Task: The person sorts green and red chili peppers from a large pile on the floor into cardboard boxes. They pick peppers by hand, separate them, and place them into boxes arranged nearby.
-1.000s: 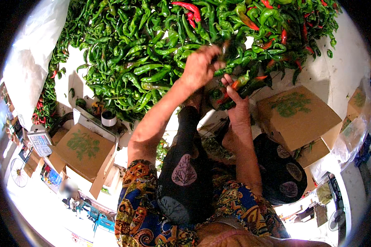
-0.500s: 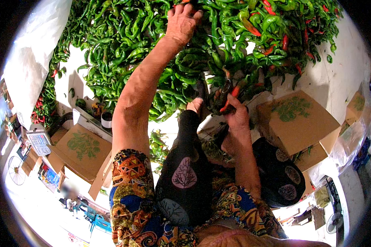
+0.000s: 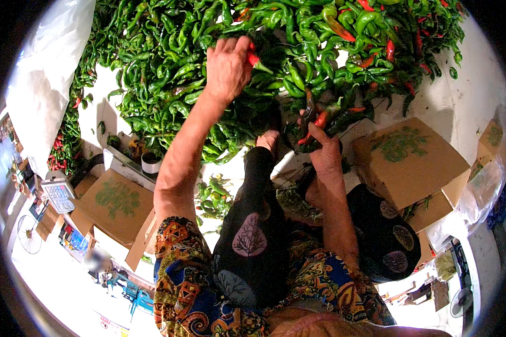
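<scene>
A red chili pepper [image 3: 253,58] with a green stem sticks out beside the fingers of my left hand [image 3: 229,68], which is closed on it above the pile of green peppers [image 3: 177,73]. Lower and to the right, my right hand [image 3: 325,150] is closed around a few peppers. A red one [image 3: 320,119] and a dark brownish one [image 3: 309,105] show past its fingers. Dark green peppers [image 3: 343,121] lie just beyond that hand. My fingertips on both hands are partly hidden.
Cardboard boxes stand at left [image 3: 115,196] and right [image 3: 413,157]. A scale with a keypad [image 3: 59,191] and a white cup [image 3: 150,163] are on the left. Clear plastic sheeting [image 3: 50,67] hangs at the upper left. My bare foot [image 3: 268,140] is at the pile's near edge.
My left hand has drawn back toward me and slightly left, out of the pile, with a red chili pepper now showing in it. My right hand stays nearly in place, still holding peppers.
</scene>
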Motion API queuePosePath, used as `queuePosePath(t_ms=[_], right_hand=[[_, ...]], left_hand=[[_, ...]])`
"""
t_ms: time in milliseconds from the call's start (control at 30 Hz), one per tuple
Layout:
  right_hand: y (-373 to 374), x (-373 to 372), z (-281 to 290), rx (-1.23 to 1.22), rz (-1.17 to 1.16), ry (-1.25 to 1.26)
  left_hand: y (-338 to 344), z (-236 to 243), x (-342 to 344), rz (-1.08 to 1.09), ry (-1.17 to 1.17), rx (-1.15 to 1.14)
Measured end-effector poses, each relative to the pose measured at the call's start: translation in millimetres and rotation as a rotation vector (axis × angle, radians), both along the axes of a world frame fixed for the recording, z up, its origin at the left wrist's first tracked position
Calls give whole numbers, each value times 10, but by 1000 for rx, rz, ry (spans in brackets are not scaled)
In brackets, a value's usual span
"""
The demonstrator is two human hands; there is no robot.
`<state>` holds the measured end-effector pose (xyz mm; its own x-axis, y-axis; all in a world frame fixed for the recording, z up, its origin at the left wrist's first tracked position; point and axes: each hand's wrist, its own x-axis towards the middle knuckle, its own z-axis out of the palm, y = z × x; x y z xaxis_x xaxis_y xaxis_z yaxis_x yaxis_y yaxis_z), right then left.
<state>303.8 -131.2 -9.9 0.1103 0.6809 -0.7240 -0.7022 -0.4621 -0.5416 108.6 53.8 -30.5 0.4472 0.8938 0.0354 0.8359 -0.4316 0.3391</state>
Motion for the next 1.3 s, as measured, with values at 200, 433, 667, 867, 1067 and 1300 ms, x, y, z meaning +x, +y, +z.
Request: queuePosePath(t_ms=[200, 433, 667, 867, 1067, 1300], right_hand=[[42, -14, -11, 71, 116, -249], [-46, -161, -147, 1, 36, -263], [-139, 150, -155, -105, -190, 168], [-125, 46, -218, -31, -140, 279], [-112, 51, -227, -56, -151, 276], [-208, 87, -277, -92, -93, 248]], left_hand=[[-624, 178, 19, 330, -705, -810], [-1374, 101, 562, -154, -535, -772], [-818, 426, 487, -76, -811, -1143], [493, -643, 156, 191, -296, 172], [271, -767, 388, 280, -160, -206], [321, -462, 338, 264, -403, 85]])
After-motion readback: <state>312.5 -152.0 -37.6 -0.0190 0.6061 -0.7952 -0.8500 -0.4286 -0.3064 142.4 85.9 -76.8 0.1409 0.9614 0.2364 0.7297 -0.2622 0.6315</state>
